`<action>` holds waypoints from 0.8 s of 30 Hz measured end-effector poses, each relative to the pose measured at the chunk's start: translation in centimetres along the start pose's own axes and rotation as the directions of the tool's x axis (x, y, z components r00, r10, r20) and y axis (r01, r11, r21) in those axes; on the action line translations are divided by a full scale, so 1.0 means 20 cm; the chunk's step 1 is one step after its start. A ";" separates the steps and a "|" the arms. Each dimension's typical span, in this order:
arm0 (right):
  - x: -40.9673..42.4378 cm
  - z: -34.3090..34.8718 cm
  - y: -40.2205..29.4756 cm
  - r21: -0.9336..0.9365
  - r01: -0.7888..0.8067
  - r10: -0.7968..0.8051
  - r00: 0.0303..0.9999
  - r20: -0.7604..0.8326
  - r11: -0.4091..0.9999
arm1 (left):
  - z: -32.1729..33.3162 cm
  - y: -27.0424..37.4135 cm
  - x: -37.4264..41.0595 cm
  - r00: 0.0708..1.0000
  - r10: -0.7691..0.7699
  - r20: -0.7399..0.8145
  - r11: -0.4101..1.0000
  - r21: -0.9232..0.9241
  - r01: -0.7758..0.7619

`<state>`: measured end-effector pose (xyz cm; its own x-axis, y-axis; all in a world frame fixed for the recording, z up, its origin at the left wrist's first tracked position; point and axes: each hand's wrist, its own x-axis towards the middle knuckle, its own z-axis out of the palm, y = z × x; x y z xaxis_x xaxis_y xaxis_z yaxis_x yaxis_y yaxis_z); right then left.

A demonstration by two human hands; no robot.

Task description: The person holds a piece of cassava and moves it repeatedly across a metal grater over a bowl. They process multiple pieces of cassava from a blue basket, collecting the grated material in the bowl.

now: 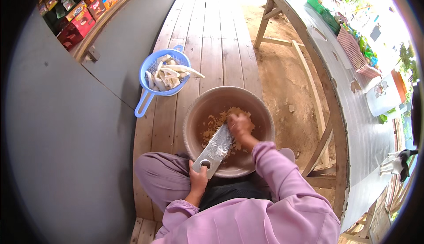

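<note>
A flat metal hand grater (217, 148) slants down into a wide brown basin (195, 111), its near end resting over the rim. My left hand (198, 179) grips that end, with a digit at the round hole. White shreds cling to the grater's face. At its far end is my right hand (239, 126), blurred and with curled fingers; whatever may be inside them is hidden. Pale yellow gratings (212, 129) lie on the basin's bottom, under and around this hand. Beyond the basin to the left, a blue plastic colander (143, 75) holds several peeled whitish root pieces (169, 75).
The basin stands on a wooden slatted bench (212, 58), against my folded legs. A grey wall (66, 128) runs along the left, below a shelf of packaged snacks (86, 18). At right stands a long table (357, 118) with a pink basket (354, 50), a plastic container (384, 93) and a black-and-white cat (396, 164).
</note>
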<state>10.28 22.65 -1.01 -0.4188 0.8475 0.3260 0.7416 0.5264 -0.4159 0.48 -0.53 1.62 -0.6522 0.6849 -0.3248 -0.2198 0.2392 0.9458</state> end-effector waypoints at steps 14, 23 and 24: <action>-0.22 -0.15 -0.34 0.218 0.261 -0.277 0.960 0.047 0.940 | 0.02 0.05 -0.01 1.000 0.029 0.010 0.999 -0.041 -0.028; -0.07 -0.04 -0.19 0.135 0.049 -0.058 0.996 0.064 0.990 | 0.03 0.07 -0.01 0.999 0.045 -0.008 0.999 -0.004 -0.045; -0.16 -0.08 -0.27 0.178 0.115 -0.130 0.989 0.073 0.977 | 0.03 0.04 0.01 0.995 0.102 -0.012 0.995 0.010 -0.102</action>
<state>8.40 17.02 1.59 -0.5485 0.7749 0.3142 0.5837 0.6239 -0.5197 0.60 0.28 2.36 -0.6795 0.6977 -0.2269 -0.1455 0.1750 0.9738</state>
